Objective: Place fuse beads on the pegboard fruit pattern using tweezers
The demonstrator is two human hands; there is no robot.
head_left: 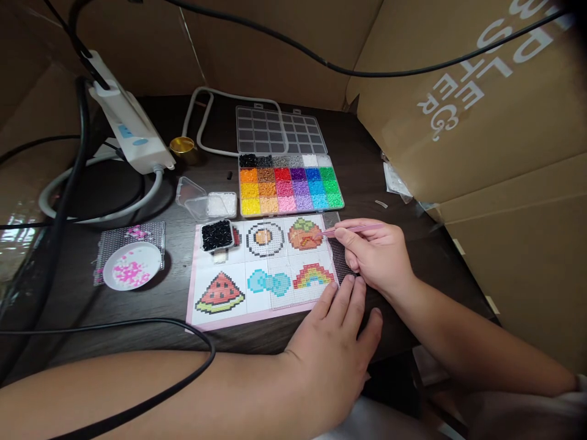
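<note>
Pink tweezers (337,231) are pinched in my right hand (378,250). Their tip reaches the orange persimmon-like picture (304,234) on the pattern sheet (243,269). Over the sheet's right part lies a clear pegboard (279,299); whether the tips carry a bead is too small to see. My left hand (332,342) rests with fingers stretched out at the pegboard's lower right edge. Watermelon (221,294), egg, bow and rainbow pictures also show on the sheet. A small box of black beads (217,236) stands on its upper left corner.
Behind the sheet lies an open bead case (291,186) sorted by colour. A box of white beads (222,205) and a gold cup (183,148) stand left of it. A dish of pink and white beads (132,267) sits far left. A power strip (132,128), cables and cardboard walls surround the table.
</note>
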